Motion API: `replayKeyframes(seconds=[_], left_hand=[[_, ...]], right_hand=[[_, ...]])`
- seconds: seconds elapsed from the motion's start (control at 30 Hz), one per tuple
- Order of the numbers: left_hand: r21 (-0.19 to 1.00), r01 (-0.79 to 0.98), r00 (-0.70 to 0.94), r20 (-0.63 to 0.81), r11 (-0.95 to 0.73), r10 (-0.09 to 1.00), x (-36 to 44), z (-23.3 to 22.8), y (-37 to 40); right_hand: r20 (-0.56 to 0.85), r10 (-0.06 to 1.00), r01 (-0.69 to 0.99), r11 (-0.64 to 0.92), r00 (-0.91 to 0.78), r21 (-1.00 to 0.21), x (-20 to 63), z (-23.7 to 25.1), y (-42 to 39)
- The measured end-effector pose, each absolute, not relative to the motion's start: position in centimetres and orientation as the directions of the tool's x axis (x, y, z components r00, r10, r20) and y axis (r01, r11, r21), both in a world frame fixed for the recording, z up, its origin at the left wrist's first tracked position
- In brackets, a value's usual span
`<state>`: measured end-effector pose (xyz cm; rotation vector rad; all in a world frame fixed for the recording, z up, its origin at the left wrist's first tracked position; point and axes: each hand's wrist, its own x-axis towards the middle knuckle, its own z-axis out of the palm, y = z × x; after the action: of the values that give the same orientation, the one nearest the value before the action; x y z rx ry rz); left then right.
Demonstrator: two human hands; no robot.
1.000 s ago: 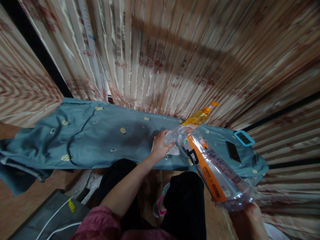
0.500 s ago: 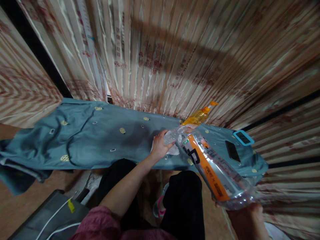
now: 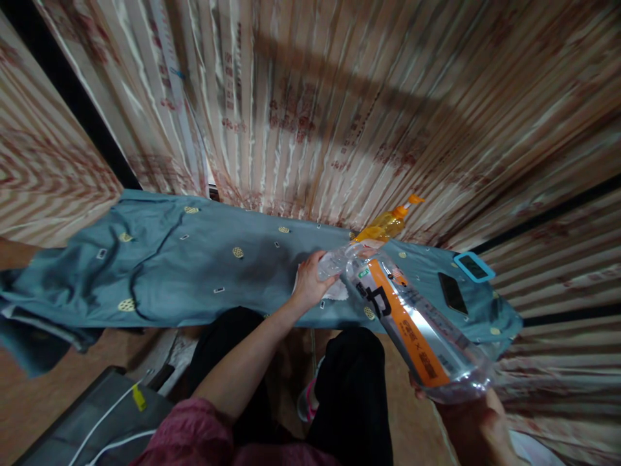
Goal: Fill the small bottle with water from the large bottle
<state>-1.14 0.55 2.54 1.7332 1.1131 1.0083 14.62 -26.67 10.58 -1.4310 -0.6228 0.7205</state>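
Observation:
My right hand [image 3: 478, 414] grips a large clear plastic bottle [image 3: 412, 323] with an orange and silver label by its base. The bottle is tilted, its neck pointing up and left, away from me. My left hand [image 3: 313, 281] is closed around a small clear plastic container [image 3: 334, 261], whose far end meets or overlaps the large bottle's neck; whether they touch I cannot tell. Just behind them stands a pump bottle [image 3: 381, 228] of yellow liquid with an orange pump head. A white piece of paper or cloth [image 3: 338, 290] lies partly under my left hand.
A teal cloth with a pineapple print [image 3: 252, 278] covers the narrow table. To the right lie a dark phone [image 3: 452, 292] and a blue-framed device [image 3: 474, 266]. Pleated curtains [image 3: 291, 116] hang behind. A grey box-like object [image 3: 92, 421] with white cables stands at lower left.
The large bottle has turned slightly in my right hand, and its base has risen a little. My left hand and the small container have barely moved.

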Motion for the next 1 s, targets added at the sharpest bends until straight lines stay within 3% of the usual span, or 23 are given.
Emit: replayKeyframes(seconds=[0.1,0.63,1.0], left_hand=[[0.921,0.286,0.290,0.181,-0.266,0.940,-1.2,2.7,0.5],[0.912,0.292,0.283,0.206,-0.289,0.937,-1.2,2.7,0.4],[0.918,0.279,0.281,0.203,-0.282,0.938,-1.2,2.8,0.3]], right_hand=[[-0.063,0.727,-0.116,0.023,0.683,-0.993,14.3,10.3,-26.5],[0.062,0.690,0.007,0.082,0.721,-0.997,13.6,10.1,-25.5],[0.041,0.722,-0.036,0.091,0.690,-0.995,14.4,10.2,-25.6]])
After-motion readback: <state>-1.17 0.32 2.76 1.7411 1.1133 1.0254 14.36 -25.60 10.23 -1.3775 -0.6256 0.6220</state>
